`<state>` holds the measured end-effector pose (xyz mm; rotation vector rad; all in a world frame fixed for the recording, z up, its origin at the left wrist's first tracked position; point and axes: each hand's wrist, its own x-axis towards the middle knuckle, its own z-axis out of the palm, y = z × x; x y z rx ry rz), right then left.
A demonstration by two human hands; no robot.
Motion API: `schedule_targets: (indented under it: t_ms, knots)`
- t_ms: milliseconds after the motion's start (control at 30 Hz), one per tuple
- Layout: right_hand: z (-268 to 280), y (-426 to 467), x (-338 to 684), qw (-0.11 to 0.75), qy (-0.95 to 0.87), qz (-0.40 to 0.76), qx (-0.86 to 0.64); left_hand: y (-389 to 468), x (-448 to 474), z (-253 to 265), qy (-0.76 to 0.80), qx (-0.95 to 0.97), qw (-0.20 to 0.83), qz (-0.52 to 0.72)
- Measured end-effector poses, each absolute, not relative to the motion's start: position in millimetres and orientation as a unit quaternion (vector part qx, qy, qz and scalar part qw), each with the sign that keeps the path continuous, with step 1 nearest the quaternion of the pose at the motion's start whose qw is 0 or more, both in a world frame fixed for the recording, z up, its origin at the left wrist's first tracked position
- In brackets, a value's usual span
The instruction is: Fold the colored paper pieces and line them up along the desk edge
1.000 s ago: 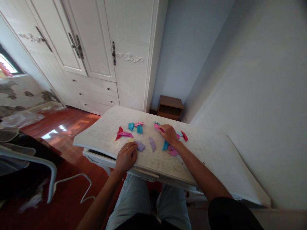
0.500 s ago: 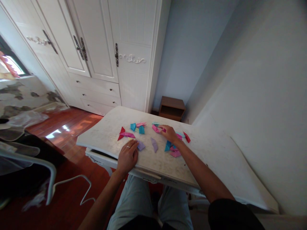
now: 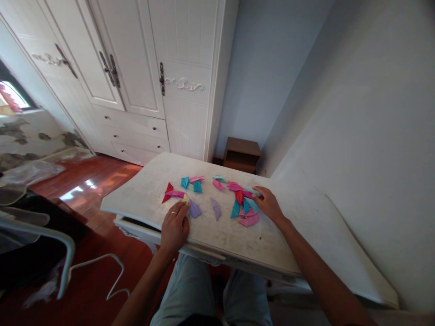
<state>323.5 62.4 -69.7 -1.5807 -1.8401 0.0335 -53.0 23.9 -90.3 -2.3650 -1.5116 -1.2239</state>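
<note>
Folded paper pieces in several colours lie on the white tabletop (image 3: 217, 235). My left hand (image 3: 175, 226), a ring on one finger, rests palm down with its fingers stretched out and the tips at a yellow folded paper (image 3: 185, 198). Beside it lie a purple folded paper (image 3: 195, 208), a magenta one (image 3: 176, 194) and a red one (image 3: 167, 192). At the right-hand cluster, my right hand (image 3: 268, 203) has its fingertips closed around a light blue folded paper (image 3: 253, 192). A red piece (image 3: 239, 196) and blue pieces (image 3: 235, 209) lie left of these fingers. A lilac piece (image 3: 215, 208) lies between the hands.
Blue and pink papers (image 3: 197, 186) lie at the back left of the tabletop, and a pink piece (image 3: 219, 184) lies at the back middle. A slightly open drawer (image 3: 139, 225) shows under the front edge. Beyond stand a white wardrobe (image 3: 136, 108) and a brown cabinet (image 3: 243, 146).
My right hand has moved right, from the pink pieces to the light blue paper. A red paper now lies atop the cluster, left of its earlier spot. My left hand has shifted slightly left.
</note>
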Motion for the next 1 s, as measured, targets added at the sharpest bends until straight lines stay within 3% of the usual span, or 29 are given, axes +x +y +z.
schedule_targets:
  t_ms: [300,433,600,867,1000]
  knots:
    - [-98,44,355,0.35,-0.676,-0.035,-0.647,15,-29,-75,-0.478,-0.751,0.062,-0.452]
    - [-98,44,348,0.347,-0.696,-0.037,-0.627,13,10,-60,-0.408,-0.8,0.008,-0.439]
    - [-93,37,341,0.343,-0.741,-0.052,-0.574,60,70,-41,-0.375,-0.849,-0.064,-0.368]
    - [-93,38,339,0.291,-0.826,-0.039,-0.481,144,128,-41,-0.355,-0.921,-0.051,-0.151]
    - [-93,41,339,0.291,-0.821,-0.026,-0.49,150,132,-42,-0.328,-0.935,-0.05,-0.122]
